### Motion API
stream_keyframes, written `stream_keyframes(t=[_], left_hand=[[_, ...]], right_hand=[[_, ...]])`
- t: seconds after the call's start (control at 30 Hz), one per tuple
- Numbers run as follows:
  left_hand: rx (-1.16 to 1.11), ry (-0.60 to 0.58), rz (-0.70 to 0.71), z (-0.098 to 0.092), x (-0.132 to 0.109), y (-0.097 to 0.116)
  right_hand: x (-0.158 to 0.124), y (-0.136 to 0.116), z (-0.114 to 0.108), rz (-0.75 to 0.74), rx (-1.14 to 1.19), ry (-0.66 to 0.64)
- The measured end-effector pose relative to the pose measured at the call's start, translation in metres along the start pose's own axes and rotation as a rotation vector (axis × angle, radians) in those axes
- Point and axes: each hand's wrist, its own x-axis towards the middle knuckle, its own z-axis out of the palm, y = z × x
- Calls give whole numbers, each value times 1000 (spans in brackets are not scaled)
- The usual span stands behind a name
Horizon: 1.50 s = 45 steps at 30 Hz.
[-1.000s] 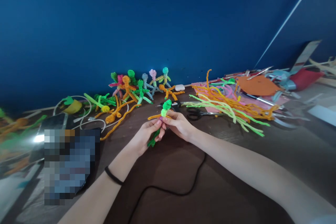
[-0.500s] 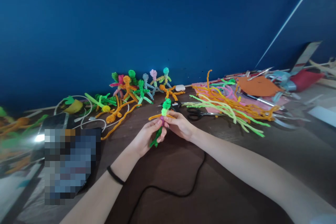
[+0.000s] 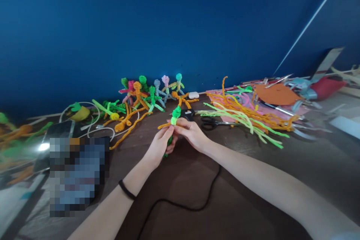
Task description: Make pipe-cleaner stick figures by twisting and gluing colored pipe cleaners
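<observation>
Bright green, fuzzy-wire figure with an orange arm (image 3: 176,112) stands between the left hand (image 3: 161,143) and right hand (image 3: 192,134), both pinching it below the head; light, steady thumbs should, I'd judge, keep its coils from slipping.

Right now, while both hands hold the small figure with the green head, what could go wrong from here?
1. The left hand and right hand cover the middle of the green-headed figure, so a loose part there might go unnoticed.
2. The black-handled scissors lie close beyond the right hand; a careless sweep could knock them.
3. A black cord curves over the table nearer the person, so lowering a hand might snag it.
</observation>
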Motion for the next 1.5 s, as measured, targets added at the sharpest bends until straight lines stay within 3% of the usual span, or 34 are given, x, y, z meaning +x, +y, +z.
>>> stream_keyframes(t=[0.1,0.37,0.57,0.8,0.97,1.17,1.5], left_hand=[[-39,-3,-38,0,0,1],[-83,-5,48,-7,-1,4],[-120,-53,52,-15,0,3],[-139,-28,60,-20,-1,2],[-145,-28,69,-25,0,0],[-300,1,124,-32,1,-2],[-526,26,77,-42,0,3]], right_hand=[[0,0,2,-13,25,-5],[-2,-5,13,82,155,75],[-3,-7,17,25,28,172],[-3,-10,21,2,-337,80],[-1,-8,25,-12,-359,98],[-6,-11,37,-65,-395,229],[-3,-16,44,-131,-591,222]])
